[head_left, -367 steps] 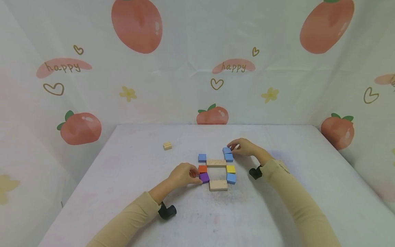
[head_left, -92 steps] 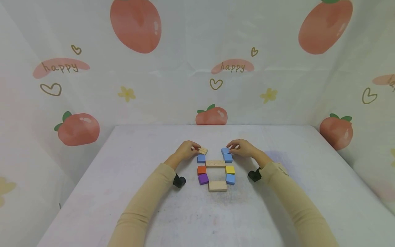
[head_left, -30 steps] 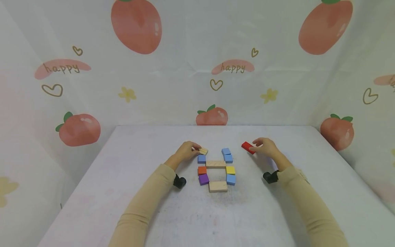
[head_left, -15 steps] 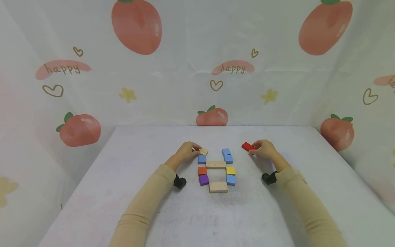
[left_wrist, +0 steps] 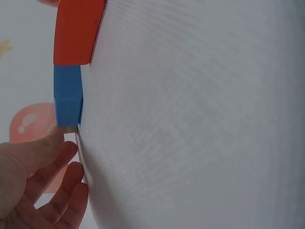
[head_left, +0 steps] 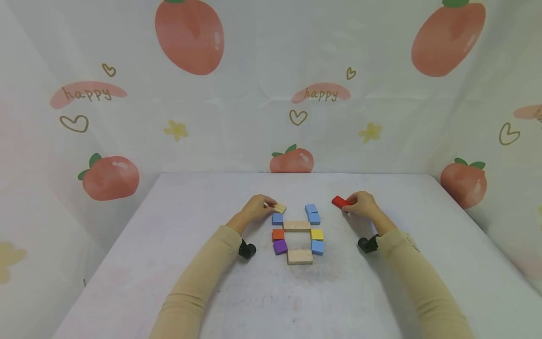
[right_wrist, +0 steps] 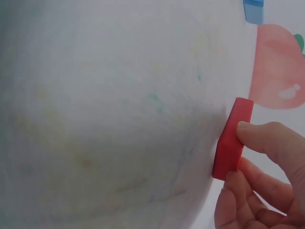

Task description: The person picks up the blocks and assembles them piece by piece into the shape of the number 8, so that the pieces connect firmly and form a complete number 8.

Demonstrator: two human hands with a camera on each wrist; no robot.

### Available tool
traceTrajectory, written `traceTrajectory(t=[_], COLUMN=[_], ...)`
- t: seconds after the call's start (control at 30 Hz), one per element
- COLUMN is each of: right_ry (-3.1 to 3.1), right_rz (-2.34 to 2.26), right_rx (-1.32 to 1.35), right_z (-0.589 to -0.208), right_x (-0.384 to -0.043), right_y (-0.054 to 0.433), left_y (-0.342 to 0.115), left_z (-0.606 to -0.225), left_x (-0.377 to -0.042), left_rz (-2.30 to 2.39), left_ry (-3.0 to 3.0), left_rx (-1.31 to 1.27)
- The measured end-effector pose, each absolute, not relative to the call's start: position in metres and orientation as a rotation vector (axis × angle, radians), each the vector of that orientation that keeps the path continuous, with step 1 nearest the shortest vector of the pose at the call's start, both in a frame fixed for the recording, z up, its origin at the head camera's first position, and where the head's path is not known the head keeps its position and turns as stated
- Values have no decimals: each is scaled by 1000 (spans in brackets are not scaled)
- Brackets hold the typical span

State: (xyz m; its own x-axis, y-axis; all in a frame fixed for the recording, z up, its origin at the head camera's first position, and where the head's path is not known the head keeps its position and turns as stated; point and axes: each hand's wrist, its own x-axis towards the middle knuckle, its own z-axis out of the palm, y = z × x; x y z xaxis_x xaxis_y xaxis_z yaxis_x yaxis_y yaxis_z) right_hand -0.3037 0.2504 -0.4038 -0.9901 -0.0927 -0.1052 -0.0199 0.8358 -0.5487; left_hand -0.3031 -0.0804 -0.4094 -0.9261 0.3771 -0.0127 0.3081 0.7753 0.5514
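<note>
At the back left of a block outline, my left hand pinches a small grooved bare-wood block. It stands just behind a blue block, which hides most of it in the left wrist view. Off to the right, the thumb and fingers of my right hand grip the near end of a long red block. That block slants on the table, apart from the others. Two more blue blocks form the outline's back right arm.
A bare-wood plank crosses the outline's middle. In front are orange and purple blocks on the left, yellow and blue on the right. Another plank lies nearest me on the white table.
My left hand went from the purple block to the grooved block, now beside the outline. My right hand left the back blue block, moved right and gripped the red block, which has come into view.
</note>
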Motion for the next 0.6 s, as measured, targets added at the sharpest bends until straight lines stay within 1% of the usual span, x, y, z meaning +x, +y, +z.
traceTrajectory(t=[0.6], right_ry=[2898], right_rz=[-885], right_rx=[-195], right_z=[-392], right_x=[-308], right_y=[240], left_y=[-81], left_z=[-411], left_x=[-304], left_rz=[852], left_ry=[2855], left_rx=[556])
